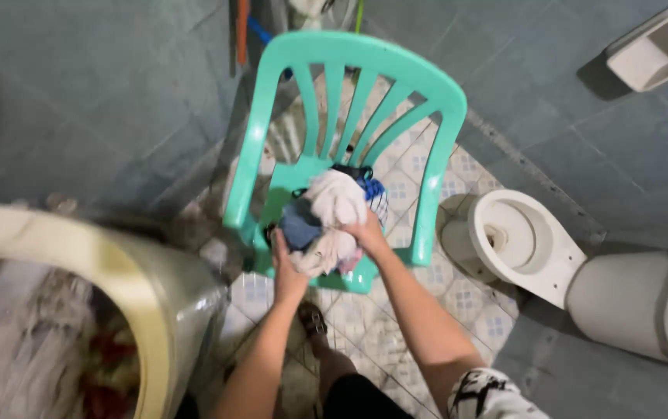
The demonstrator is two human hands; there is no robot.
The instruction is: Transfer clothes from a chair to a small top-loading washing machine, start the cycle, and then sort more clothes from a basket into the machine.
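a heap of laundry [332,217] is piled on the seat of a mint-green plastic chair [349,58], which stands on a patterned tile floor [470,299] with its slatted back turned away from the camera. the heap is made up of pale cream cloth on top, a grey-blue piece on its left and a blue checked piece at its far right edge, with a little pink showing near the front. both hands are sunk into the front of the heap. the left hand [286,271] is laid against the lower left side of the pile, its fingers curled into the pale cloth and closed on it. the right hand [365,233] is clenched on the cream cloth near the middle of the pile, with the fabric bunched between thumb and fingers. both forearms are stretched forward from the bottom of the view, and a black-and-white patterned sleeve [485,396] is seen at the right elbow. a sandalled foot [312,320] is planted on the tiles just in front of the chair. to the left, a cream-rimmed washing tub [128,279] is seen blurred, with wet clothes inside. to the right, a white toilet [532,244] is set against the grey-tiled wall [551,116], and a white wall holder [656,48] is fixed higher up.
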